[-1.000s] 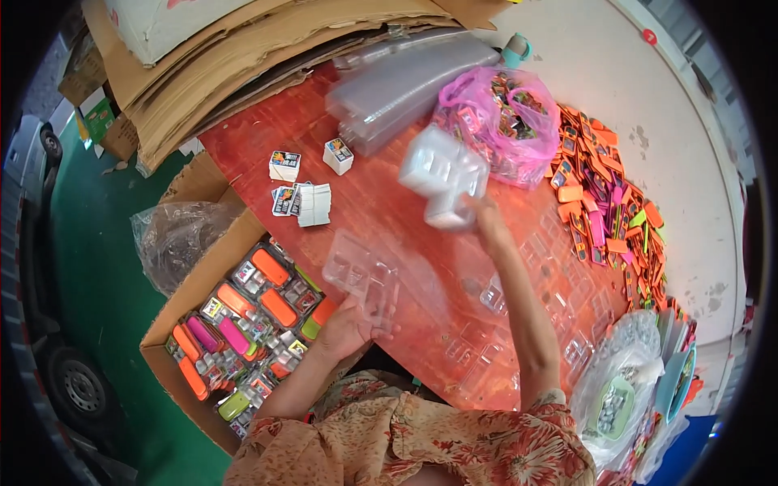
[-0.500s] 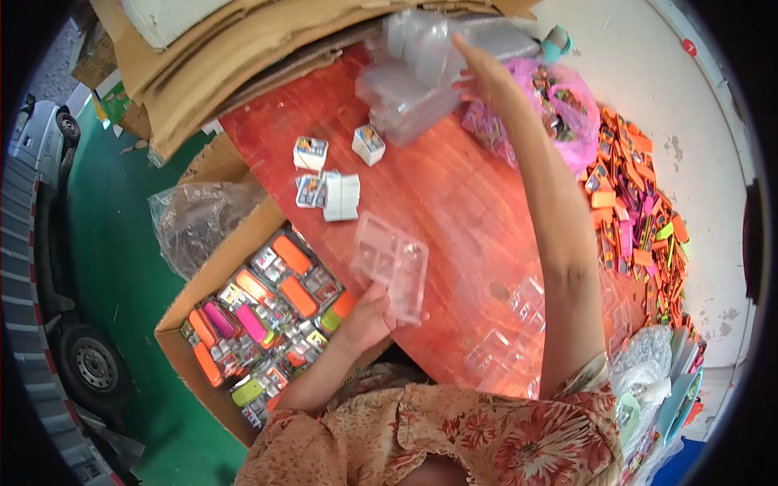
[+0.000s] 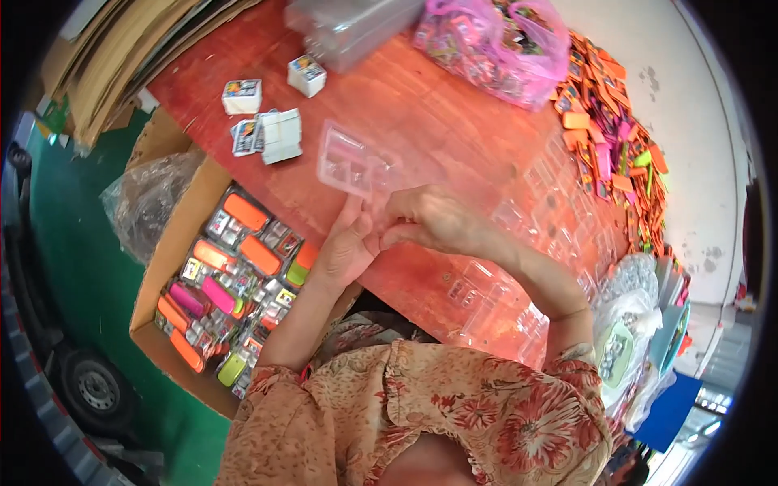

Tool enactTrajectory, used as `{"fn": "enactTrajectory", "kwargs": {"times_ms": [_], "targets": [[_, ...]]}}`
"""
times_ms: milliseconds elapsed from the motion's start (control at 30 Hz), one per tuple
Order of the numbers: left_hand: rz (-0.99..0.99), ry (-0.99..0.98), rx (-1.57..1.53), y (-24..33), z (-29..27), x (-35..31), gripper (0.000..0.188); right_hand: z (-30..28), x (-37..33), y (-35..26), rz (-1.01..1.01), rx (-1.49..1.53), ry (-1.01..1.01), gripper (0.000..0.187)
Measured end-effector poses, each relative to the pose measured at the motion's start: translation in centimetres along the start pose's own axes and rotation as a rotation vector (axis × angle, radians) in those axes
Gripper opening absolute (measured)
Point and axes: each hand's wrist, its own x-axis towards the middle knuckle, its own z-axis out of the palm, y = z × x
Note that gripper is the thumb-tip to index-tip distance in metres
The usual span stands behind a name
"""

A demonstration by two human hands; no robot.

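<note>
Over the red tabletop, my left hand [image 3: 347,249] holds a clear plastic compartment tray [image 3: 344,162] by its near end, the tray tilted away from me. My right hand [image 3: 428,219] meets it there, its fingers curled and pinched beside the left fingertips. Whatever the right fingers grip is hidden and blurred. A faint see-through shape shows just right of the tray, too smeared to name. Beyond the tray lie small stacks of cards: a banded stack [image 3: 281,135], a square stack [image 3: 242,96] and another stack [image 3: 306,75].
At my left stands a cardboard box [image 3: 154,279] full of packed sets with orange, pink and green pieces. Clear plastic sheets [image 3: 348,32] and a pink bag [image 3: 494,57] lie at the far side. Orange pieces [image 3: 608,121] pile up right, near loose clear trays [image 3: 494,308].
My right hand has come back from the plastic sheets at the far side to the tray in my left hand. The view has shifted, and the left hand with its tray sits farther up the picture.
</note>
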Motion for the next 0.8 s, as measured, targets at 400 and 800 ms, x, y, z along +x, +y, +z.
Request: {"fn": "enactTrajectory", "kwargs": {"times_ms": [400,800], "targets": [[-0.174,-0.069,-0.007,-1.9,0.0,0.2,0.069,-0.6,-3.0,1.2,0.174,0.491,-0.118,0.011],[-0.223,-0.052,-0.089,-2.6,-0.5,-0.2,0.072,-4.3,-6.7,10.1,0.419,-0.813,0.709,0.011]]}}
